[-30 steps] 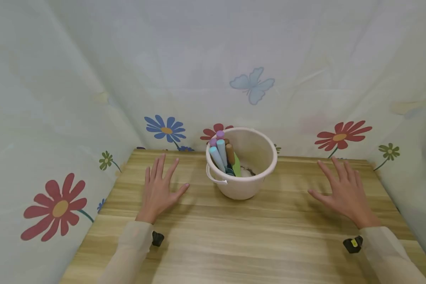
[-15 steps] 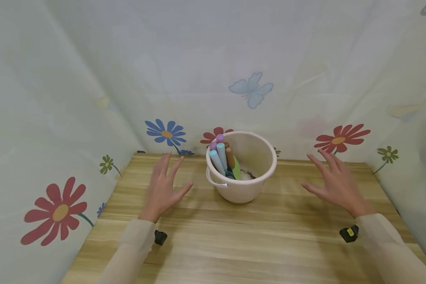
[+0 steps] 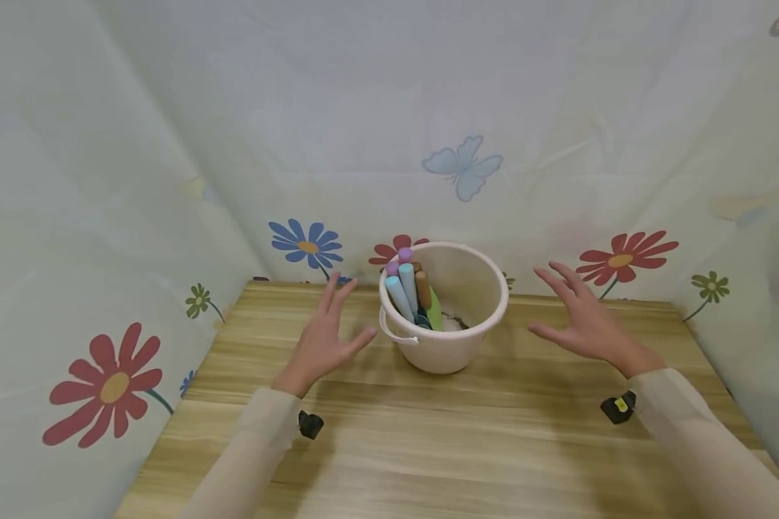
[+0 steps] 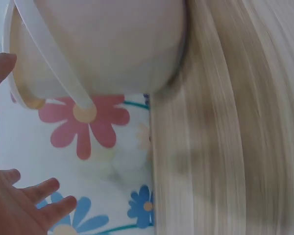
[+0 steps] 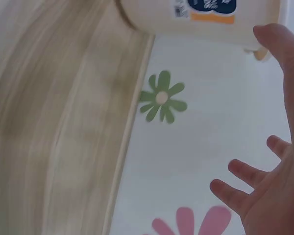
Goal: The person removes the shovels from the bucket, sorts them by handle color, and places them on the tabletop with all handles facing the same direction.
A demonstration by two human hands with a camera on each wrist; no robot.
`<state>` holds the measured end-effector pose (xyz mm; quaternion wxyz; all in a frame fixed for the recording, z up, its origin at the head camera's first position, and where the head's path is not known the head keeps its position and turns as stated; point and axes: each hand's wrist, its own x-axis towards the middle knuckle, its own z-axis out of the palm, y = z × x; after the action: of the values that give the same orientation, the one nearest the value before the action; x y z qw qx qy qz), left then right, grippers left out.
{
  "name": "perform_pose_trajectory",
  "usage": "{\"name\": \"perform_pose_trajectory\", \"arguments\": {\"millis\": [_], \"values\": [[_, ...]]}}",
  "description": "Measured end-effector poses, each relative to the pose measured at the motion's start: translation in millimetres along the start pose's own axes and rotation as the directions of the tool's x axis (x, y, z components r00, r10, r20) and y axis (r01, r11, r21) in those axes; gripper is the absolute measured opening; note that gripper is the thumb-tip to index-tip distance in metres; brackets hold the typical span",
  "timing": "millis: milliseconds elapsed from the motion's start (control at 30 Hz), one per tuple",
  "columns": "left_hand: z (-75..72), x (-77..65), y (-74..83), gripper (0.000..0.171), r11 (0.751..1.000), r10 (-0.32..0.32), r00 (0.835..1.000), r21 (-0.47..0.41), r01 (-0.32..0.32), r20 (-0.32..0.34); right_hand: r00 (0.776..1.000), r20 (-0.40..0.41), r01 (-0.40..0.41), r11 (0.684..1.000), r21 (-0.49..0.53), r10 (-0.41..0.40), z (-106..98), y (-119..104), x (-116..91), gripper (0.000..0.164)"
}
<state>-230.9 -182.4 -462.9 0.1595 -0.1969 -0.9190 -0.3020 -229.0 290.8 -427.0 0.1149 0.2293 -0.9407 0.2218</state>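
A pale pink-white bucket (image 3: 443, 353) stands upright near the back of the wooden table. Its white handle (image 3: 397, 331) hangs down on the left side. Inside lean several long-handled things, with light blue handles (image 3: 401, 295), purple ends (image 3: 405, 255) and a brown handle (image 3: 423, 290), beside a green piece (image 3: 434, 311); their lower parts are hidden. My left hand (image 3: 324, 342) hovers left of the bucket, fingers spread, thumb towards it but apart. To the right, my right hand (image 3: 587, 324) is held up with fingers spread, further from the bucket. Both hands hold nothing.
The wooden table (image 3: 389, 461) ends at a white cloth backdrop (image 3: 337, 108) printed with flowers and a butterfly, which also rises along both sides. A label (image 5: 211, 10) shows on the bucket in the right wrist view.
Both hands have moved inward towards the bucket from either side, and their fingers have lifted and turned towards it. The bucket has stayed in its place.
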Motion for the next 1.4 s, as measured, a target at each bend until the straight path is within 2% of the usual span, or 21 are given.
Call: {"name": "perform_pose_trajectory", "arguments": {"millis": [167,333,500,633,733,867,1000,1400], "values": [[5.9,4.9,14.2,0.094,0.993,-0.013,0.998,-0.112,0.019,0.055,1.000,0.020,0.012,0.997,0.081,-0.014,2,-10,9,0.102],[10.6,9.3,27.2,0.095,0.967,-0.024,0.995,-0.249,0.047,0.093,0.999,0.029,0.016,0.981,0.192,-0.022,5,-17,18,0.103],[14.3,12.7,35.9,0.095,0.928,-0.057,0.992,-0.362,0.094,0.113,0.997,0.079,-0.009,0.940,0.340,-0.019,9,-21,25,0.104],[16.0,15.0,42.5,0.093,0.879,-0.100,0.987,-0.453,0.149,0.129,0.993,0.120,-0.042,0.909,0.415,-0.009,10,-25,28,0.103],[19.3,16.8,45.7,0.093,0.850,-0.108,0.986,-0.501,0.159,0.131,0.989,0.149,-0.070,0.882,0.467,-0.001,11,-28,30,0.101],[23.7,17.4,49.2,0.092,0.827,-0.113,0.984,-0.536,0.170,0.137,0.986,0.169,-0.090,0.851,0.517,0.002,15,-31,32,0.098],[26.9,17.4,52.2,0.089,0.812,-0.125,0.982,-0.555,0.183,0.140,0.986,0.165,-0.086,0.836,0.542,-0.006,19,-34,33,0.097],[31.8,16.6,55.8,0.089,0.808,-0.162,0.977,-0.551,0.210,0.136,0.986,0.168,-0.100,0.819,0.565,0.004,25,-36,34,0.096]]}}
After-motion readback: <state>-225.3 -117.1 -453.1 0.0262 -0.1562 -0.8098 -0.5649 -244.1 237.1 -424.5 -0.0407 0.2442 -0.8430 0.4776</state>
